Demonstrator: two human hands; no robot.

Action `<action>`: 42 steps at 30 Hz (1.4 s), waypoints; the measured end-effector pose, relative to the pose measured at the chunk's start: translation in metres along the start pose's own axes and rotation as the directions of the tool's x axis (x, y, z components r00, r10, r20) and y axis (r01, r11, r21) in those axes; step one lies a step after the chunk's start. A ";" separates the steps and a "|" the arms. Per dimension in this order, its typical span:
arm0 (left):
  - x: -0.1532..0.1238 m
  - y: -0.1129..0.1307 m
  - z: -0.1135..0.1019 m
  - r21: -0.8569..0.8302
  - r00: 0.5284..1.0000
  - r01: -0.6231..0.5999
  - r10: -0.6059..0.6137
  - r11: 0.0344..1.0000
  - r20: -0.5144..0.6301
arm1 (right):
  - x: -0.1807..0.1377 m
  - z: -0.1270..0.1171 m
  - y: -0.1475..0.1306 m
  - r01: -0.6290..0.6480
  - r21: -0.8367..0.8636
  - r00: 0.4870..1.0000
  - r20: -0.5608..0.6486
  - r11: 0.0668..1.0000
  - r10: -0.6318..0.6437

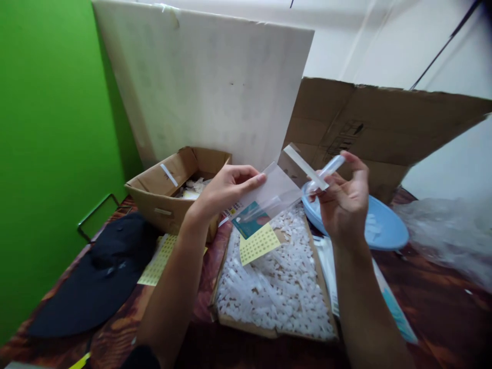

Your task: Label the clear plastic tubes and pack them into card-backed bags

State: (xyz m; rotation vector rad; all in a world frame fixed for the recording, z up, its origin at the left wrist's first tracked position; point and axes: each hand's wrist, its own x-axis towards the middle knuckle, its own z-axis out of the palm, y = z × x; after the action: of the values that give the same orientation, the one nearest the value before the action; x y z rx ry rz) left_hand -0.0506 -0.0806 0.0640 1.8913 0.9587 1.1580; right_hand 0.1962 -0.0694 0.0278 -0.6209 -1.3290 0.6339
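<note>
My left hand [226, 188] pinches the edge of a small clear plastic bag [271, 195] that holds a teal printed card [250, 219]. My right hand [343, 201] grips a small clear tube-like piece [331, 167] at the bag's open mouth, beside the bag's white flap strip [305, 167]. Both hands hover above a flat cardboard tray [269, 328] heaped with small white plastic pieces [280, 287]. A yellow sticker sheet [258, 244] lies on the heap.
An open cardboard box [169, 197] sits at the left, a light blue bowl [384, 230] at the right. A black cap [100, 277] and another yellow sheet [159, 261] lie on the left. A white board [207, 82], a cardboard flap [384, 123] and crumpled plastic [446, 230] stand behind.
</note>
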 end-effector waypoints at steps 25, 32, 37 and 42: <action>0.008 0.000 0.023 0.257 0.880 -0.129 0.230 0.958 -0.415 | -0.008 0.019 -0.013 -0.002 -0.085 0.999 0.045 0.996 0.006; 0.004 0.008 0.060 0.680 0.742 -0.536 0.664 0.500 0.096 | -0.010 0.023 -0.013 -0.108 -0.117 0.993 0.027 0.987 0.112; 0.005 0.006 0.064 0.577 0.747 -0.542 0.665 0.611 -0.004 | -0.005 0.012 -0.009 -0.100 -0.358 0.986 0.091 0.928 0.141; 0.006 0.003 0.062 0.614 0.748 -0.511 0.664 0.602 -0.028 | -0.008 0.015 -0.017 0.043 -0.435 0.938 0.328 0.900 0.114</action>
State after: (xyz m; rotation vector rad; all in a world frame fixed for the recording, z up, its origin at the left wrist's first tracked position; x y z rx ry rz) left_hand 0.0089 -0.0883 0.0476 2.7546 0.8904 1.6701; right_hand 0.1818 -0.0862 0.0364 -0.9298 -1.8216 0.4875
